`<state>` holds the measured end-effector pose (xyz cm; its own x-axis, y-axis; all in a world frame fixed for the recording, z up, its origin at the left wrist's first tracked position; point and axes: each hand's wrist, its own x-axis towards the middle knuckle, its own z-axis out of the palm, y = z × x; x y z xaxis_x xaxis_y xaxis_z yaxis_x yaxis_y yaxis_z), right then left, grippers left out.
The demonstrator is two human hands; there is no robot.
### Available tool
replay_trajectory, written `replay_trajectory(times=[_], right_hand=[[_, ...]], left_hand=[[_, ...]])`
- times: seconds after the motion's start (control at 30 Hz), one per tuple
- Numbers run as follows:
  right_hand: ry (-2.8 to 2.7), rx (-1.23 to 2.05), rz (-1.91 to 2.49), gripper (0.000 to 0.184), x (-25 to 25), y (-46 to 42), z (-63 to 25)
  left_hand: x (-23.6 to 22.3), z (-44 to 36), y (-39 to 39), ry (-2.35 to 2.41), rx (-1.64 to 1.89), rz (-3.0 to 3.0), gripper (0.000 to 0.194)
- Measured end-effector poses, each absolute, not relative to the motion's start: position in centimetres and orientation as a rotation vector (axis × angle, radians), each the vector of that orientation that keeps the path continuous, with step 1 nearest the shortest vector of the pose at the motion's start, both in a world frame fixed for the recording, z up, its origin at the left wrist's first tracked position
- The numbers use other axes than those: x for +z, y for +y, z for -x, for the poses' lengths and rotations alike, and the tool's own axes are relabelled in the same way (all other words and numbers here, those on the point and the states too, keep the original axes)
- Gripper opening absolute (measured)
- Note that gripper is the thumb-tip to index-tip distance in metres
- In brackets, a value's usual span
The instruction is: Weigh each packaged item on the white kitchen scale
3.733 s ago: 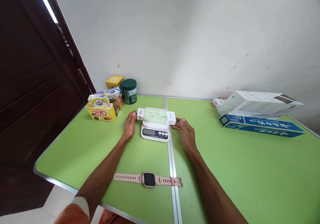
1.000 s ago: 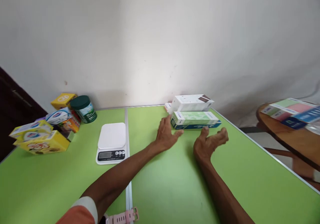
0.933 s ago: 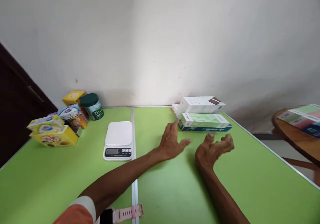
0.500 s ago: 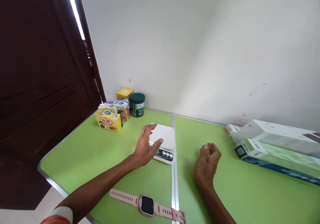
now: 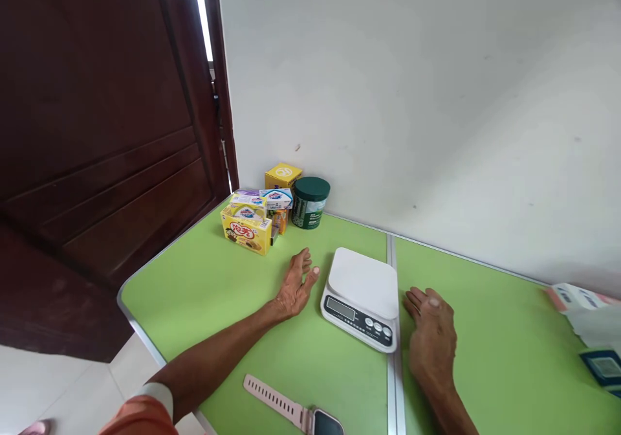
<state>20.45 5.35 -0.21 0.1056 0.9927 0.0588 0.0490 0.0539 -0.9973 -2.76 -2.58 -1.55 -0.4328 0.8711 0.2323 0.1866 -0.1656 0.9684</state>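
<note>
A white digital kitchen scale [image 5: 363, 283] lies flat on the green table, its dark display and round buttons facing me. My left hand [image 5: 295, 286] is just left of the scale, apart from it, thumb and fingers spread with nothing between them. On the scale's other side, my right hand [image 5: 431, 331] has its fingers stretched forward and holds nothing; a narrow gap separates it from the scale. Closer to me lies a smartwatch [image 5: 326, 423] with a pale pink strap, partly cut off by the lower edge of the view.
Several small boxes stand at the back left, a yellow snack box [image 5: 246, 231] in front. Beside them is a dark green lidded tub [image 5: 310, 203]. More boxes [image 5: 579, 297] lie at the far right. A metal seam [image 5: 392, 370] divides the table [image 5: 485, 370] below a white wall.
The view has turned left and come closer to the scale. My left hand, earlier over the scale's left part, is now beside it. My right hand has moved nearer the scale, its fingers straighter.
</note>
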Motion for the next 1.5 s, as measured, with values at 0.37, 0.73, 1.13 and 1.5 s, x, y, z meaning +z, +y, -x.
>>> replay_trajectory(times=[0.37, 0.73, 1.13, 1.5], right_hand=[[-1.257, 1.050, 1.277, 0.086, -0.5, 5.1, -20.6], [-1.246, 1.037, 1.306, 0.086, 0.3, 4.7, -20.6], [-1.183, 1.031, 1.247, 0.075, -0.4, 5.1, -20.3], [-1.508, 0.549, 1.039, 0.060, 7.3, 3.9, -16.1]], left_hand=[[0.1, 2.7, -3.1, 1.686, 1.630, -1.180, 0.072], [-0.2, 2.9, -3.4, 1.680, 1.595, -1.378, 0.064], [12.9, 19.5, -7.0, 2.453, 1.714, -1.600, 0.099], [11.8, 25.1, -6.6, 1.986, 1.568, -1.331, 0.114]])
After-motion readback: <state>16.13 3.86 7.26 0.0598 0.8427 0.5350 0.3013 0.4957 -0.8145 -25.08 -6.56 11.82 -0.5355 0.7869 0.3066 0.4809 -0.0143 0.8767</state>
